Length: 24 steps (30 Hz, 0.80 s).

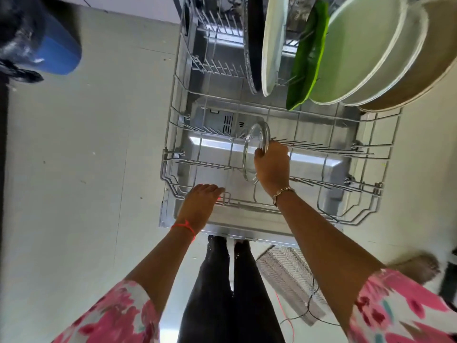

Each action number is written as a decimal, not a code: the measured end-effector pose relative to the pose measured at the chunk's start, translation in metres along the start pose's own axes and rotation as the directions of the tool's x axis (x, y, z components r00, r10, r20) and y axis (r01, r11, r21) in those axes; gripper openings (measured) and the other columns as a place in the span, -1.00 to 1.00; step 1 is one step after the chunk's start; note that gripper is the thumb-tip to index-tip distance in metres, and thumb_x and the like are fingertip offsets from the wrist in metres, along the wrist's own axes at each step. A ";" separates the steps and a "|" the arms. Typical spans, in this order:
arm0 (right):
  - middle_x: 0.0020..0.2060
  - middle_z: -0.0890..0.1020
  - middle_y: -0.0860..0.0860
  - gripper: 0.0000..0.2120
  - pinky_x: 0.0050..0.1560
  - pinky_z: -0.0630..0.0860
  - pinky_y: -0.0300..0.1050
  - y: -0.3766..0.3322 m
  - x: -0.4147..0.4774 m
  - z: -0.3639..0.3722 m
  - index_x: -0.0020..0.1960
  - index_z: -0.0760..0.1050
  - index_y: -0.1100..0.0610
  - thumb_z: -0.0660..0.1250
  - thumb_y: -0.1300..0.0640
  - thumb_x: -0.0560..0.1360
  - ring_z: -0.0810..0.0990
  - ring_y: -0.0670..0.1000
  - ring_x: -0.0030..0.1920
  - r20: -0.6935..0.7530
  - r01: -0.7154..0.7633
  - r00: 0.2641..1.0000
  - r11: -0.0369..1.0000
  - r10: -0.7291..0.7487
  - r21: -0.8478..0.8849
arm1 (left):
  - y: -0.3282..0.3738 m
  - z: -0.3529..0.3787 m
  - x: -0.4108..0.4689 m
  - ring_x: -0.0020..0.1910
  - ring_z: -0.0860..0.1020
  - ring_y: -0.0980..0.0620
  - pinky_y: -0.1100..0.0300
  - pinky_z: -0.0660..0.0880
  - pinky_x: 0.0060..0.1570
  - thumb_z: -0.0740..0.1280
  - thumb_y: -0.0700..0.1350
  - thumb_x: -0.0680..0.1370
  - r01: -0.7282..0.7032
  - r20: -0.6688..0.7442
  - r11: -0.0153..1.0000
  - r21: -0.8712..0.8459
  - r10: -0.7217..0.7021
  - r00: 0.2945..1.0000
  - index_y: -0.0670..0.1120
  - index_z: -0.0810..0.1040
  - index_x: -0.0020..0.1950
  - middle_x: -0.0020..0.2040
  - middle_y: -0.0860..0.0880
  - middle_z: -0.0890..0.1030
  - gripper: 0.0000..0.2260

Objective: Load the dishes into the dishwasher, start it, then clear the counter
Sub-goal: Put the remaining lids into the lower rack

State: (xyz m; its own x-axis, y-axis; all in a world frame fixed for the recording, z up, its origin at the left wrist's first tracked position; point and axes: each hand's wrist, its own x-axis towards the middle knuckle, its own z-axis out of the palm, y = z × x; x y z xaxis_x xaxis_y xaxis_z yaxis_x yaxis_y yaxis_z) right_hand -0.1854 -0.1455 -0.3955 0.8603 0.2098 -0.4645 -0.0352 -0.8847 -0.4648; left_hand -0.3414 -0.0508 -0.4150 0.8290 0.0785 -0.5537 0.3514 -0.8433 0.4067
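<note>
We held one glass lid (256,151) on edge among the tines of the lower rack (291,209), our right hand (272,167) with fingers clamped on its rim. Our left hand (201,198) rested on the rack's front rail, fingers curled together over the wire. At the far end stood six dishes: one dark pan (254,43), four pale plates (274,45) and one green plate (308,58). Loading looked partway done; starting the machine and clearing the tabletop remained.
</note>
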 end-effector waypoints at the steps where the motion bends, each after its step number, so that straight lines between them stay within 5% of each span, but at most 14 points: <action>1: 0.00 0.57 0.23 -0.77 -0.17 0.38 -0.27 0.002 0.000 0.002 0.08 0.48 0.34 0.23 0.17 0.56 0.57 0.14 0.01 0.019 -0.001 1.000 1.000 0.001 -0.007 | -0.001 0.001 0.002 0.25 0.48 -0.07 0.10 0.31 0.33 0.16 -0.44 0.49 -0.007 0.000 1.000 -0.015 0.007 1.000 -0.11 0.39 0.36 0.26 -0.11 0.53 -0.52; 6: 0.04 0.55 0.22 -0.66 -0.04 0.43 -0.18 0.006 0.000 0.006 0.16 0.42 0.32 0.26 0.06 0.55 0.53 0.14 0.10 0.094 0.047 0.994 0.999 -0.046 -0.010 | -0.002 -0.003 0.009 0.17 0.52 -0.04 0.15 0.39 0.23 0.16 -0.39 0.52 0.030 0.031 0.999 -0.030 -0.029 0.999 -0.09 0.43 0.32 0.19 -0.09 0.57 -0.59; 14: 0.11 0.54 0.19 -0.44 -0.12 0.52 -0.05 -0.003 -0.013 -0.023 0.35 0.25 0.26 0.19 -0.13 0.54 0.59 0.16 0.05 0.170 0.125 0.980 0.983 -0.101 -0.134 | 0.005 -0.025 0.006 0.27 0.44 -0.08 0.12 0.37 0.29 0.17 -0.29 0.57 0.027 0.143 0.999 0.036 -0.032 0.989 -0.16 0.34 0.38 0.28 -0.14 0.49 -0.64; 19: 0.21 0.46 0.21 -0.46 -0.05 0.51 -0.02 -0.046 -0.046 -0.087 0.39 0.18 0.26 0.12 -0.10 0.58 0.55 0.19 0.12 0.271 0.172 0.954 0.973 -0.126 -0.156 | 0.021 -0.101 -0.033 0.28 0.42 -0.09 0.10 0.32 0.28 0.13 -0.15 0.61 0.053 0.165 0.995 0.087 -0.067 0.984 -0.20 0.36 0.35 0.29 -0.17 0.47 -0.68; 24: 0.09 0.54 0.20 -0.59 0.05 0.43 -0.03 -0.118 -0.110 -0.173 0.20 0.38 0.26 0.10 -0.07 0.60 0.52 0.17 0.12 0.410 0.284 0.892 0.942 -0.192 -0.177 | 0.048 -0.214 -0.116 0.25 0.45 -0.11 0.11 0.36 0.22 0.08 -0.11 0.60 0.147 0.092 0.988 0.045 -0.151 0.984 -0.19 0.40 0.32 0.27 -0.20 0.47 -0.66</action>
State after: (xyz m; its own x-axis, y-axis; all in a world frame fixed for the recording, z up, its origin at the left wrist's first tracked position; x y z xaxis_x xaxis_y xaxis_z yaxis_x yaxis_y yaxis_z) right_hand -0.1878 -0.1358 -0.1593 0.5655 0.5274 -0.6341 0.3016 -0.8478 -0.4362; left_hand -0.3273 0.0129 -0.1762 0.7232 0.1555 -0.6729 0.4493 -0.8459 0.2875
